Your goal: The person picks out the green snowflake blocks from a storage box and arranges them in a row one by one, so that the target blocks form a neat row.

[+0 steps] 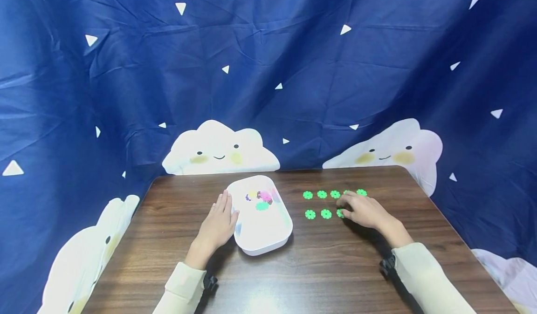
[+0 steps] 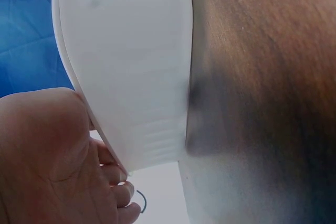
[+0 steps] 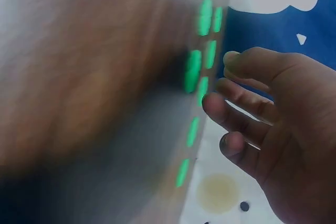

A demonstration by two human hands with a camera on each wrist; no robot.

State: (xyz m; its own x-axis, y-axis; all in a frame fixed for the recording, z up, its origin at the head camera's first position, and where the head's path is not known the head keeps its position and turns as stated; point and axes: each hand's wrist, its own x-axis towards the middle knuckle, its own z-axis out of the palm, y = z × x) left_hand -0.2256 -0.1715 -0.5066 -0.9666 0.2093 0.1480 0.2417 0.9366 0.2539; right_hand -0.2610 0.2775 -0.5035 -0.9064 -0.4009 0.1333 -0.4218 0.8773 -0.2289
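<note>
My left hand (image 1: 218, 221) lies along the left side of a white plastic tray (image 1: 263, 248), its fingers fairly straight and touching the rim. In the left wrist view the tray's outer wall (image 2: 126, 66) stands beside the palm. On the right, flat green flower-shaped discs (image 1: 326, 214) lie in two rows, several in the back row and three in the front. My right hand (image 1: 364, 211) hovers at the right end of the front row, partly covering a disc there. In the right wrist view its fingers (image 3: 244, 100) are bent and spread, with nothing seen between them.
Inside the tray lie several small pieces, among them a pink one (image 1: 266, 196), a teal one (image 1: 262, 206) and a yellow one (image 1: 252, 195). The brown wooden table (image 1: 319, 267) ends at a blue curtain (image 1: 260, 99) with white clouds and triangles.
</note>
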